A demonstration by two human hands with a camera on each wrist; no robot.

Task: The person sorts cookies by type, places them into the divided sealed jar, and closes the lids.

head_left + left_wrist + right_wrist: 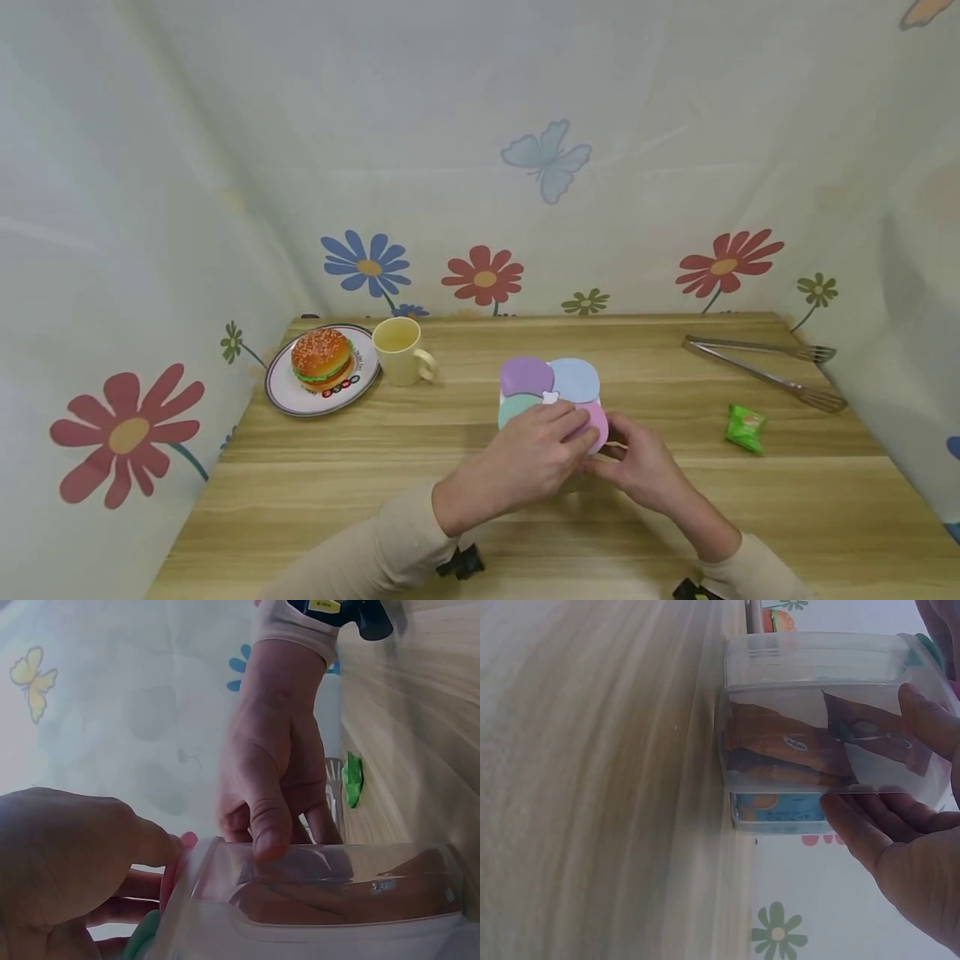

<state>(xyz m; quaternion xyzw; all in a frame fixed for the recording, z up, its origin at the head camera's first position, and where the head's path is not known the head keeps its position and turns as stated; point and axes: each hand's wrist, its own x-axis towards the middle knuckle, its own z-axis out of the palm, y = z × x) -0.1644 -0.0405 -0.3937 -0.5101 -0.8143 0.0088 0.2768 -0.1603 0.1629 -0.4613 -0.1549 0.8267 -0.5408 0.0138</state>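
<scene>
A clear plastic snack box [795, 675] stands on the table, with four petal-shaped lids in purple, light blue, green and pink round a small white centre piece [551, 397]. My left hand [536, 446] lies over the top, its fingers curled on the pink lid [596, 428] and its thumb at that lid's edge. From the right, my right hand [647, 462] grips the box's near right corner, thumb on one wall and fingers round the other. Brown packets [772, 739] show through one wall, and a blue packet [795, 808] through another compartment.
At the back left, a toy-like hamburger [322, 357] sits on a white plate [281, 385], beside a yellow mug [401, 354]. Metal tongs [757, 367] lie at the right, with a small green packet [746, 428] nearer. A flowered cloth [600, 225] rises behind the table.
</scene>
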